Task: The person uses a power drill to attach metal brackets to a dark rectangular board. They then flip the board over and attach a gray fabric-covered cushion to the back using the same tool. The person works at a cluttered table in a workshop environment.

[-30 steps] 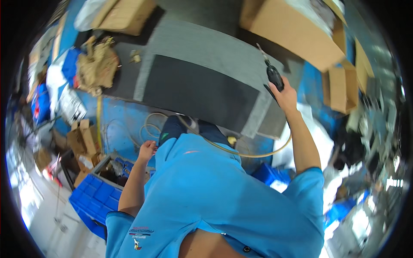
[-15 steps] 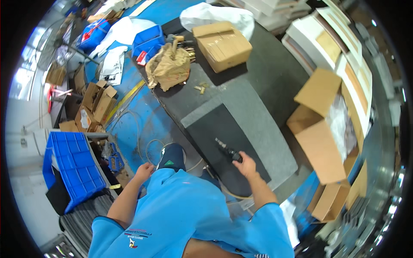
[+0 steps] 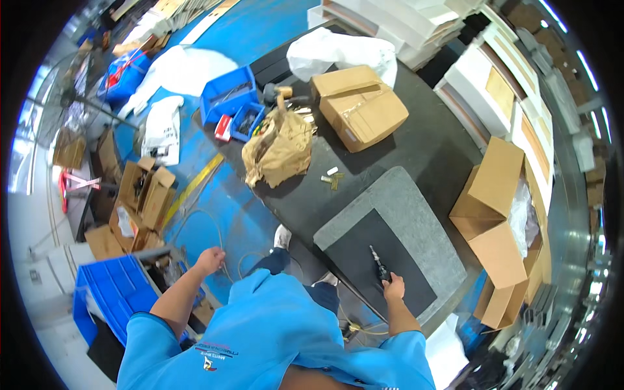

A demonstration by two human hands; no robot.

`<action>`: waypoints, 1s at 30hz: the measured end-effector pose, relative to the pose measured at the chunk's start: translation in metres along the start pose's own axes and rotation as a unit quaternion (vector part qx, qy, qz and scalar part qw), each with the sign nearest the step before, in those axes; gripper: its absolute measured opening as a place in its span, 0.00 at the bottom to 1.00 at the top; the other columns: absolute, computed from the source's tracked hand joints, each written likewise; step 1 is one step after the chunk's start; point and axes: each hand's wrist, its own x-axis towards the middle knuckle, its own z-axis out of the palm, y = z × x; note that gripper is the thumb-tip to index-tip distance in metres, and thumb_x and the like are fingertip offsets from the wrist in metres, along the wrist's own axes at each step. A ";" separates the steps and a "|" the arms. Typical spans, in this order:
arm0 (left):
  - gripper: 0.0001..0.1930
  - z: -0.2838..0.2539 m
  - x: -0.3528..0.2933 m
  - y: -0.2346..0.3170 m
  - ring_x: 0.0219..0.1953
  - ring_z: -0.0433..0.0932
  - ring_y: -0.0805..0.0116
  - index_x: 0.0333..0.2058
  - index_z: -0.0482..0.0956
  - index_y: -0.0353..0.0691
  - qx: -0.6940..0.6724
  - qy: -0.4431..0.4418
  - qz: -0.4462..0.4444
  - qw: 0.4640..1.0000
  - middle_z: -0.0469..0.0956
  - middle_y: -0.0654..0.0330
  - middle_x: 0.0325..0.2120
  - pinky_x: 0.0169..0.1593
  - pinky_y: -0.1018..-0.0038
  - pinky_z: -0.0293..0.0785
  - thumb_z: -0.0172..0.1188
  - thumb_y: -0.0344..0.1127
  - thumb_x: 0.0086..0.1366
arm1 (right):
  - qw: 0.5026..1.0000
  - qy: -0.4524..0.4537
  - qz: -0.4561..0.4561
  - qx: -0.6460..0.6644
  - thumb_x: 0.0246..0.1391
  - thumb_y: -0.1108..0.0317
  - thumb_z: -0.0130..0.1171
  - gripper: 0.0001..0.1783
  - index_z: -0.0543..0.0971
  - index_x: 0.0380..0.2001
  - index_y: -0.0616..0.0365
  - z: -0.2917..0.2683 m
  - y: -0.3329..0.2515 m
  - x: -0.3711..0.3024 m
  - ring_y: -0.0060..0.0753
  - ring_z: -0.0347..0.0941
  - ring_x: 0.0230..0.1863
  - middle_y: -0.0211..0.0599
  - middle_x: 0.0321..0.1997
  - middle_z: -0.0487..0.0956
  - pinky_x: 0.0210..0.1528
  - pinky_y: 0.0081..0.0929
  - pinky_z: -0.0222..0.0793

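Observation:
My right hand (image 3: 394, 286) is closed round the black handle of a slim power screwdriver (image 3: 382, 269), its silvery bit end pointing away from me. The tool lies over a dark flat panel (image 3: 413, 284) on a grey mat (image 3: 426, 218) at the table's near end. My left hand (image 3: 210, 260) hangs beside the table over the floor, fingers curled, with nothing visible in it. Farther up the table are several small brass-coloured pieces (image 3: 335, 183) and a crumpled brown paper bag (image 3: 281, 146).
A taped cardboard box (image 3: 361, 107) and blue bins (image 3: 227, 94) stand at the table's far end. An open carton (image 3: 497, 195) is at the right. White panels (image 3: 484, 81) are stacked behind it. A blue crate (image 3: 120, 292) sits at my left, and a hose (image 3: 218, 224) loops on the floor.
My view has shifted, so the table sits lower and farther right. My right hand keeps the screwdriver, which now points more directly away. My left hand has swung forward a little.

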 end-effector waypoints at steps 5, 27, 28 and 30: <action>0.15 -0.059 0.056 0.076 0.26 0.79 0.60 0.37 0.79 0.35 0.087 0.033 0.139 0.986 0.80 0.54 0.23 0.35 0.64 0.75 0.54 0.43 0.68 | 0.998 -0.034 0.058 0.009 0.55 0.62 0.59 0.28 0.73 0.59 0.58 0.002 -0.041 -0.001 0.57 0.72 0.57 0.55 0.55 0.74 0.59 0.43 0.68; 0.36 0.076 0.486 0.461 0.67 0.58 0.53 0.57 0.69 0.41 0.545 -0.007 0.170 0.821 0.57 0.48 0.66 0.64 0.59 0.58 0.68 0.50 0.52 | 0.789 -0.127 0.467 0.378 0.53 0.62 0.67 0.21 0.79 0.45 0.66 0.045 -0.217 -0.301 0.20 0.76 0.34 0.33 0.36 0.83 0.41 0.20 0.71; 0.36 0.075 0.494 0.456 0.66 0.59 0.52 0.57 0.70 0.41 0.533 0.003 0.180 0.827 0.57 0.48 0.65 0.63 0.58 0.58 0.68 0.50 0.52 | 0.763 -0.140 0.494 0.393 0.53 0.61 0.67 0.22 0.79 0.46 0.66 0.044 -0.219 -0.310 0.20 0.75 0.33 0.33 0.35 0.83 0.40 0.21 0.71; 0.36 0.077 0.509 0.448 0.65 0.60 0.51 0.56 0.70 0.42 0.515 0.031 0.210 0.831 0.56 0.46 0.64 0.62 0.56 0.57 0.68 0.52 0.51 | 0.730 -0.166 0.503 0.432 0.55 0.62 0.66 0.22 0.78 0.49 0.63 0.024 -0.248 -0.279 0.20 0.75 0.30 0.29 0.33 0.81 0.34 0.20 0.72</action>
